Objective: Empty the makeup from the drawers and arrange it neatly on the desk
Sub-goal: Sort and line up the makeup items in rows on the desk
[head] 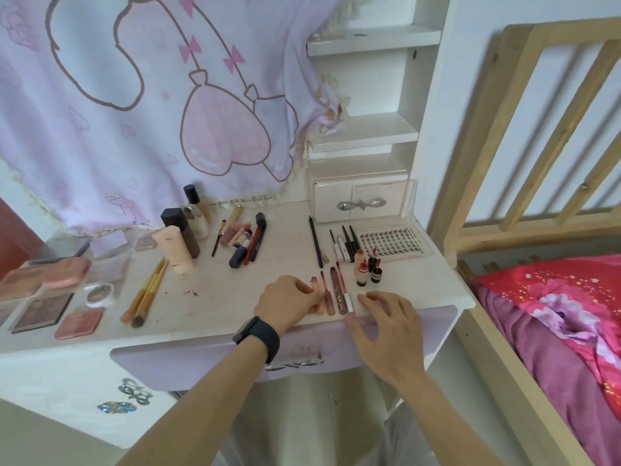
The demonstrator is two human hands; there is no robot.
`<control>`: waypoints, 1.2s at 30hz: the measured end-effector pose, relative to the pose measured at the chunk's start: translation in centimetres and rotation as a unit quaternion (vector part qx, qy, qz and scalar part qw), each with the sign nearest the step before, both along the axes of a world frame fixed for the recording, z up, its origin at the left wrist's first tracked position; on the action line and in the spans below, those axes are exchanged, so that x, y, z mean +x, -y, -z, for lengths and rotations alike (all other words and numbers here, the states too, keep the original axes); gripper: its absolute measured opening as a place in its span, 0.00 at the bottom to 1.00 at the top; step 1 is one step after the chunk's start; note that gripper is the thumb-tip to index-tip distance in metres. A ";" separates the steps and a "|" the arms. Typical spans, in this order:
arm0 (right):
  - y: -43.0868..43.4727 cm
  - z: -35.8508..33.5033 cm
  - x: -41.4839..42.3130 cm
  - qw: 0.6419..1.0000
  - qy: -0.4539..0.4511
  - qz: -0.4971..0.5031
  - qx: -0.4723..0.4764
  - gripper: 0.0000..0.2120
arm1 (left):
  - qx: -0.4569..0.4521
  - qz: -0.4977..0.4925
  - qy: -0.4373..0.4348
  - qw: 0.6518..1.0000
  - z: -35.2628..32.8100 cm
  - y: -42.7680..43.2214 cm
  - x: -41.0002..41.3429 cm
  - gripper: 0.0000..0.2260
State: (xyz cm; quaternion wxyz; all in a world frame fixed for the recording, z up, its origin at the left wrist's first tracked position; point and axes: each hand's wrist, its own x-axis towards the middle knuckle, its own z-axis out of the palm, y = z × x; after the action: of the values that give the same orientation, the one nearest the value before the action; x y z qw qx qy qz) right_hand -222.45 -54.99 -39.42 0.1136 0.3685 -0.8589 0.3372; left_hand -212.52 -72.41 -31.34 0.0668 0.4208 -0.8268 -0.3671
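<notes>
Several slim lip gloss tubes [337, 292] lie side by side near the front edge of the white desk [208, 294]. My left hand [289, 302], with a dark watch on the wrist, pinches the leftmost pink tubes [319, 297]. My right hand [386, 326] rests at the desk's front edge just right of the row, its fingertips touching the silver-capped tube [348, 302]. The lilac desk drawer [188, 361] below is closed. A small white drawer [359, 200] at the back is closed too.
Behind the row stand small red bottles [368, 270], pencils and mascaras [346, 245] and a lash tray [391, 242]. Further left are a lipstick pile [243, 242], foundation bottles [181, 240], brushes [148, 292] and palettes [50, 297]. A wooden bed frame [504, 183] stands right.
</notes>
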 end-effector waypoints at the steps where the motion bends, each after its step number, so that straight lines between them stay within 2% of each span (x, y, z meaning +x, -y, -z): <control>1: 0.1 0.1 -0.1 1.000 -0.003 -0.005 0.005 0.22 | 0.002 0.000 -0.002 1.000 0.1 0.0 -0.1 0.12; 36: -0.3 0.3 -1.3 0.999 -0.005 -0.043 0.020 0.21 | 0.006 0.015 -0.007 1.000 0.5 -0.3 -0.4 0.14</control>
State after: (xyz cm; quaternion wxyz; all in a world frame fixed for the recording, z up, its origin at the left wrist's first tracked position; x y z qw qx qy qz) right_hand -223.75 -54.68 -39.70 0.0957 0.4094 -0.8481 0.3224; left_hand -212.96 -72.12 -31.81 0.0647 0.4065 -0.8300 -0.3764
